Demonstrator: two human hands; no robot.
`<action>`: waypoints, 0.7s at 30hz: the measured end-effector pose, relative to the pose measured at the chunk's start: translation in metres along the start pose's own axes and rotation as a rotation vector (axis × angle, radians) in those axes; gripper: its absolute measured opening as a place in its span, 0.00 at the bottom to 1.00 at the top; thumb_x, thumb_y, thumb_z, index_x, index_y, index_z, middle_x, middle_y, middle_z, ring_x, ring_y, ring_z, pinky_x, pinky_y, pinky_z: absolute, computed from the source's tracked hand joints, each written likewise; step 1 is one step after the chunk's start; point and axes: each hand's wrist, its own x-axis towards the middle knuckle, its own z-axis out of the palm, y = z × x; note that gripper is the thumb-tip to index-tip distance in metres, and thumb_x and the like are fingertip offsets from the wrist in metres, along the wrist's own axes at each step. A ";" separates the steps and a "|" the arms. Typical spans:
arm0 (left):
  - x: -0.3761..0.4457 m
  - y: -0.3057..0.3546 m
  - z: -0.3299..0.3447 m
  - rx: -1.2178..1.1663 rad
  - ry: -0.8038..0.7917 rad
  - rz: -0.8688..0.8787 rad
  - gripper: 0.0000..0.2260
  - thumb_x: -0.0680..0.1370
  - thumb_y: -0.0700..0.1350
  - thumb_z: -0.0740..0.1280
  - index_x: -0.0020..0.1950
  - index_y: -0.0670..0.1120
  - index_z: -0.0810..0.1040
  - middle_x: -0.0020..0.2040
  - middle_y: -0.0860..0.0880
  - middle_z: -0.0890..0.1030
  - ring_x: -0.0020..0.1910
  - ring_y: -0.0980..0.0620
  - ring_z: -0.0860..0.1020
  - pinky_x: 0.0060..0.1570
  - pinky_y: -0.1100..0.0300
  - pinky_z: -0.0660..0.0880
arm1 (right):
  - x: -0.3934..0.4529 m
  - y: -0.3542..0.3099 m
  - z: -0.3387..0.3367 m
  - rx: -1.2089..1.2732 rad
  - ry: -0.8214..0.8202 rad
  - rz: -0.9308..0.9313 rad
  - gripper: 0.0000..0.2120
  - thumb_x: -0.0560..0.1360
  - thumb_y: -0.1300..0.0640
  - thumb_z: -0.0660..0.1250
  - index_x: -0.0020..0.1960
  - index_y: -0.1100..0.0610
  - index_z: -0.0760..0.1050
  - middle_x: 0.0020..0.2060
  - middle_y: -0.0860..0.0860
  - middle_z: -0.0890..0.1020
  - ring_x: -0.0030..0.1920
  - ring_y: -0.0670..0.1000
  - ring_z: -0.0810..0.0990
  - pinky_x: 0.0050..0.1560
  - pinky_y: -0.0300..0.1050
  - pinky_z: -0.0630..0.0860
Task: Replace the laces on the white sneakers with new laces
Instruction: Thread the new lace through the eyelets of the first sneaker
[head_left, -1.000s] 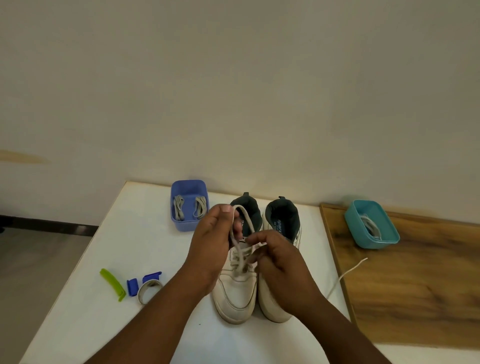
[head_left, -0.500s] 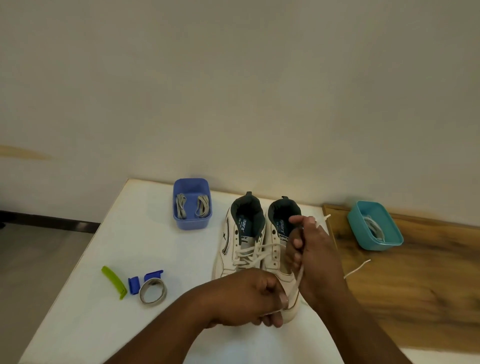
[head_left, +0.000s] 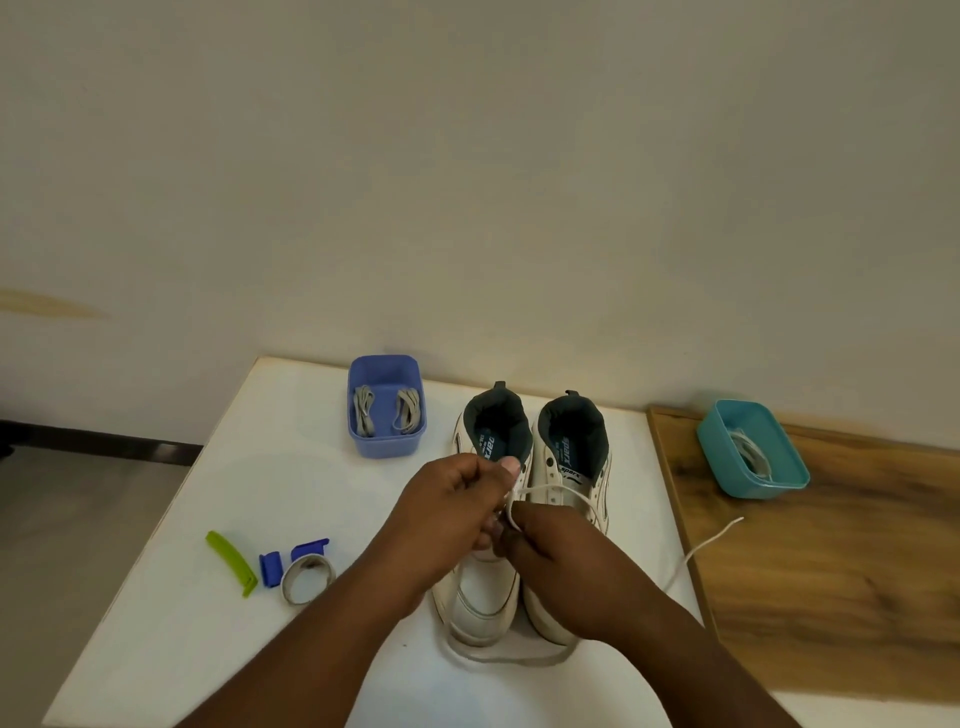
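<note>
- two sneakers (head_left: 566, 467) side by side on table (head_left: 218, 519), toes toward the person, heels toward wall (head_left: 467, 182)
- left hand (head_left: 447, 519) and right hand (head_left: 566, 577) over the sneakers, touching, lace (head_left: 550, 488) between them
- lace end (head_left: 711, 540) trails right onto wooden board (head_left: 831, 571)
- tub with laces (head_left: 387, 405) behind-left of sneakers
- second tub (head_left: 753, 449) on the board, far right
- clip (head_left: 231, 561), small clips (head_left: 270, 569), tape ring (head_left: 306, 579) in a row, front-left
- loose lace (head_left: 498, 657) just before the toes
</note>
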 end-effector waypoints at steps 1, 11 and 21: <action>0.000 0.001 -0.001 0.026 -0.012 0.024 0.12 0.78 0.54 0.70 0.47 0.45 0.83 0.35 0.46 0.80 0.33 0.55 0.78 0.39 0.62 0.79 | 0.000 0.001 0.000 0.005 -0.008 0.008 0.12 0.84 0.49 0.59 0.48 0.51 0.77 0.38 0.50 0.80 0.38 0.50 0.79 0.43 0.56 0.77; 0.002 -0.005 -0.003 0.061 0.090 -0.063 0.04 0.80 0.44 0.68 0.49 0.47 0.83 0.35 0.49 0.82 0.31 0.57 0.79 0.34 0.65 0.77 | 0.004 0.001 0.004 0.123 0.230 -0.091 0.10 0.79 0.48 0.71 0.59 0.41 0.79 0.39 0.35 0.80 0.39 0.40 0.79 0.39 0.33 0.73; 0.007 -0.007 -0.006 0.079 0.129 -0.154 0.06 0.80 0.45 0.66 0.49 0.49 0.83 0.44 0.48 0.83 0.34 0.55 0.75 0.34 0.65 0.71 | 0.015 0.007 0.013 -0.082 0.523 -0.127 0.06 0.80 0.51 0.68 0.55 0.46 0.83 0.47 0.40 0.80 0.46 0.40 0.77 0.47 0.35 0.74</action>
